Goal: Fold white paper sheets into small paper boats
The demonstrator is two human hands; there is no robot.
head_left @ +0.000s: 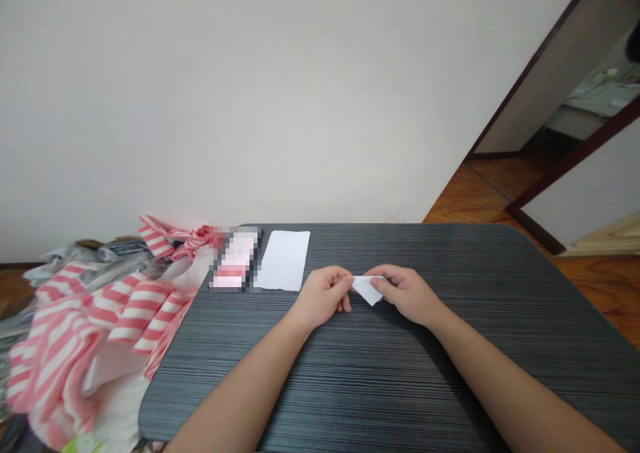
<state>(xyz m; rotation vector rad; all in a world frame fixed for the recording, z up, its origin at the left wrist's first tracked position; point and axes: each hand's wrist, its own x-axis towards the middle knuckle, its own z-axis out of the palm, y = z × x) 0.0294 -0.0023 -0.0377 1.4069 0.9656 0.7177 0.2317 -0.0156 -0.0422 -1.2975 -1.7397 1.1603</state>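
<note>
A small folded piece of white paper (pixel 369 288) is held just above the dark striped table (pixel 450 346), near its middle. My left hand (pixel 325 294) pinches the paper's left end with thumb and curled fingers. My right hand (pixel 406 292) grips its right side, fingers closed over the top edge. Both forearms reach in from the bottom of the view. A flat white sheet (pixel 285 260) lies on the table beyond my left hand.
A blurred pink and white object (pixel 235 260) lies left of the white sheet. Red-and-white striped cloth (pixel 95 326) is heaped off the table's left edge. A white wall stands behind; an open doorway (pixel 565 126) and wooden floor are at right.
</note>
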